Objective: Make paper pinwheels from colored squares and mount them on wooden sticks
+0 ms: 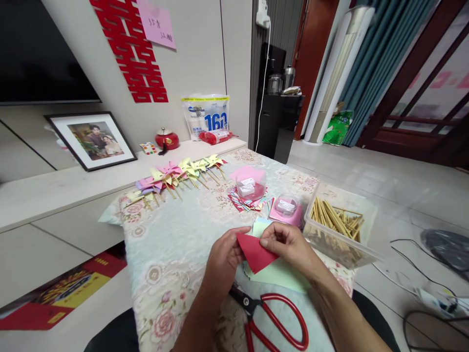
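Note:
Both hands hold a folded red paper triangle (pixel 254 253) just above the table. My left hand (pixel 223 259) pinches its left corner with curled fingers. My right hand (pixel 287 243) grips its upper right edge, fingers closed over the fold. Under the hands lie pale green and blue paper sheets (pixel 278 274). Red-handled scissors (pixel 273 313) rest on the cloth near my left forearm.
A floral cloth (pixel 172 244) covers the table. A row of paper pinwheels on sticks (pixel 176 176) lies at the far side. Two small clear tubs (pixel 251 185) (pixel 287 205) sit on coloured paper. A clear box of wooden sticks (pixel 339 225) stands at right.

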`<state>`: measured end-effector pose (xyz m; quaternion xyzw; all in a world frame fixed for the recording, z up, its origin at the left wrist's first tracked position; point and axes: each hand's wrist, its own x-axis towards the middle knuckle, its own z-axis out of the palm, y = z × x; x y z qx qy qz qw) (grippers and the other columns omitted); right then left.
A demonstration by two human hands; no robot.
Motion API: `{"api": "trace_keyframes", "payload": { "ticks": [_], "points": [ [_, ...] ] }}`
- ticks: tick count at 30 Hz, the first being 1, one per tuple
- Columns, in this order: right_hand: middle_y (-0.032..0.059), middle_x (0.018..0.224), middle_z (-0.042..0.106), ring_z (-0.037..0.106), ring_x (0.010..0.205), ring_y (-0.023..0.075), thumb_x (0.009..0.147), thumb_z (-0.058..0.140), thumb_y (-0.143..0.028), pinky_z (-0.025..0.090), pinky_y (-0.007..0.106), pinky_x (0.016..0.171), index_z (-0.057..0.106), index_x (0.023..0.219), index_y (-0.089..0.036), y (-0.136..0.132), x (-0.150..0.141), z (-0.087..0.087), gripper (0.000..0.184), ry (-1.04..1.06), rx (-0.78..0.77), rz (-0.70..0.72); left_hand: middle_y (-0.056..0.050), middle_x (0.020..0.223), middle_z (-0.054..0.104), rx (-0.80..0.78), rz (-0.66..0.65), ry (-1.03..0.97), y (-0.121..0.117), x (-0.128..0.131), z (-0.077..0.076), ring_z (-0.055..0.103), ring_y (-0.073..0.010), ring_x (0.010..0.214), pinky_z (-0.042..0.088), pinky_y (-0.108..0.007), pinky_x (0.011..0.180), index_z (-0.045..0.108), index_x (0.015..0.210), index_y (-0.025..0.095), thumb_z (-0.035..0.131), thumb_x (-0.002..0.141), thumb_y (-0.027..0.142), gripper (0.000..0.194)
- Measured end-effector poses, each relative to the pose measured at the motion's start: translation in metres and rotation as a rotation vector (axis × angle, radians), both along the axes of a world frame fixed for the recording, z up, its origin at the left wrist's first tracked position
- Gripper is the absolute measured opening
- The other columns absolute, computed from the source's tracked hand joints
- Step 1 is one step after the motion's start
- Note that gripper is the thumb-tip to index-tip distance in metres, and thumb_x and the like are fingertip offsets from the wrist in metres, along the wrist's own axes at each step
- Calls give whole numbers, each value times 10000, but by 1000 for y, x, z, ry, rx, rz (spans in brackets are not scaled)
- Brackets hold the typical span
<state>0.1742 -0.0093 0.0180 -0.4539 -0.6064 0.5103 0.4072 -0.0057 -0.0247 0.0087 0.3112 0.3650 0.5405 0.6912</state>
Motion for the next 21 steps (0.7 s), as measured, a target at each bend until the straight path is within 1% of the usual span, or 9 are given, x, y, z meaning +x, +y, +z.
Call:
{"api": "trace_keyframes", "payload": {
  "ticks": [2,3,6,8,11,15,18,21],
  "points": [
    [-21,666,579,481,611,123,816,702,-359,345,251,575,646,756,-174,1,-1,-3,202,3,12,-3,-86,746,728,21,-13,12,0,0,-2,674,-221,693,506,-308,636,707,972,118,696,751,550,485],
    [-23,661,573,475,609,122,819,699,-358,342,251,574,647,760,-174,1,-2,-4,201,5,17,-3,-78,747,730,35,-8,33,0,1,-3,673,-216,701,503,-299,637,713,954,124,733,731,532,466],
    [-35,639,546,449,588,114,821,701,-364,325,248,562,647,762,-176,0,-4,-5,205,34,11,3,-46,741,732,74,14,92,1,4,-9,661,-183,705,503,-279,682,721,889,140,846,654,375,354],
    [-39,634,542,449,584,112,818,706,-372,327,245,564,645,758,-177,0,-5,-5,214,61,-3,13,-37,715,727,68,21,105,1,6,-13,648,-170,674,504,-283,691,721,834,140,857,646,338,306],
    [-25,676,584,484,616,119,823,709,-362,349,245,587,669,784,-175,-1,-5,-4,195,54,-7,48,-36,690,721,49,35,99,2,8,-15,637,-164,638,495,-282,665,712,796,138,832,683,341,261],
    [-16,693,623,520,645,130,839,697,-328,372,246,610,699,792,-181,1,-3,-5,154,-12,16,77,-29,686,718,17,49,42,2,7,-10,651,-166,644,496,-282,682,702,791,140,826,689,321,242],
    [-13,710,648,547,674,139,840,700,-309,394,249,638,707,778,-188,1,-2,-4,136,-8,35,87,-33,699,719,-14,8,-27,0,6,-4,658,-170,650,502,-285,680,696,811,137,833,679,323,266],
    [-7,741,671,571,710,150,845,706,-290,415,256,675,723,793,-196,0,-3,-1,109,1,68,102,-34,740,725,-72,-42,-90,-1,5,-2,650,-152,635,502,-280,675,690,891,143,845,671,329,326]
  ]
}}
